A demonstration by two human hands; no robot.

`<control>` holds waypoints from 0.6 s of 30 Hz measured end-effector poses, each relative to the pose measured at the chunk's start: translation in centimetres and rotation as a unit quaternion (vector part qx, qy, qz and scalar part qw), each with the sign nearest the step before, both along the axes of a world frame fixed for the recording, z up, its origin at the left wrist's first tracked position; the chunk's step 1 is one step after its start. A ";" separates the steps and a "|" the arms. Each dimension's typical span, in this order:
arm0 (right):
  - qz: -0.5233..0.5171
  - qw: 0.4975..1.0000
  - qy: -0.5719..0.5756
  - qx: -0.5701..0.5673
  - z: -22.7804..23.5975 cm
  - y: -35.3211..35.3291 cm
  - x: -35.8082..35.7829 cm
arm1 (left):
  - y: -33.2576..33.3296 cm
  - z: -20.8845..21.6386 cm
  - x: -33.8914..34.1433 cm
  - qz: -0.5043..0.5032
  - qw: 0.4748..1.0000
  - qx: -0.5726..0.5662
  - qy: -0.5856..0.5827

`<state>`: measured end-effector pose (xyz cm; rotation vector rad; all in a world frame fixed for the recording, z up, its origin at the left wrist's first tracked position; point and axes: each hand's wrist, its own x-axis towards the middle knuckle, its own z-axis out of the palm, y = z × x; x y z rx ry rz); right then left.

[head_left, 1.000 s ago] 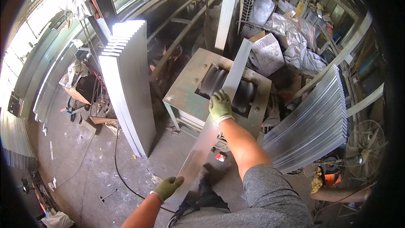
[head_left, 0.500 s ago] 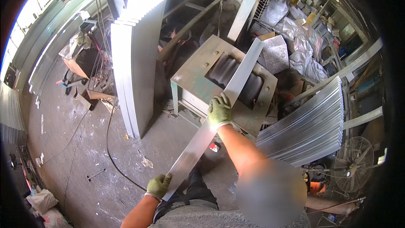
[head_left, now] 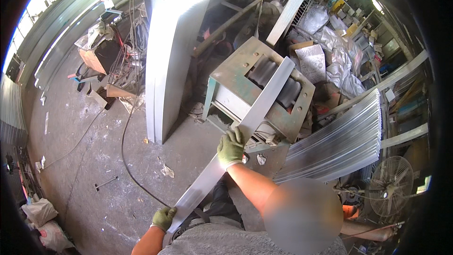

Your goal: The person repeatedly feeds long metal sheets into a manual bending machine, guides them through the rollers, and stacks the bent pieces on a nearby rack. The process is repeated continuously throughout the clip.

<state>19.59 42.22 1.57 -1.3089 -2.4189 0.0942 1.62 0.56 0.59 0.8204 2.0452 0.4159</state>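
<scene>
Left hand [head_left: 163, 218] low, fingers [head_left: 170, 211] curled; right hand [head_left: 230, 147] farther forward, arm [head_left: 252, 185] outstretched

Right arm [head_left: 250, 183]: upper part blurred out. Left forearm [head_left: 150, 241]: cut off by lower edge. Strip [head_left: 264, 103]: patch under right hand [head_left: 231, 148] hidden; underside, and left hand's [head_left: 164, 218] grip there, unseen. Rollers [head_left: 289, 94]: partly covered by strip. Tall stack [head_left: 173, 66]: top washed out by glare. Left sheets [head_left: 10, 108]: run into dark rim. Post [head_left: 295, 7]: top cut off. Far clutter [head_left: 368, 40]: too small to tell.

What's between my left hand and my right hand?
A long metal strip spans from left hand to right hand, as the head view shows.
</scene>
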 end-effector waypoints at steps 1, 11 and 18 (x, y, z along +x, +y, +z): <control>0.009 1.000 0.003 0.003 -0.1 -1.1 -0.2 | -0.9 -0.2 -0.4 0.001 1.000 0.004 -0.002; 0.026 0.999 0.003 -0.047 -1.0 -12.3 -2.4 | -12.4 -2.0 -3.4 0.010 0.999 -0.035 -0.016; 0.087 0.988 0.046 -0.122 0.3 -19.2 -3.9 | -20.2 -2.2 -7.7 -0.043 0.999 -0.018 0.026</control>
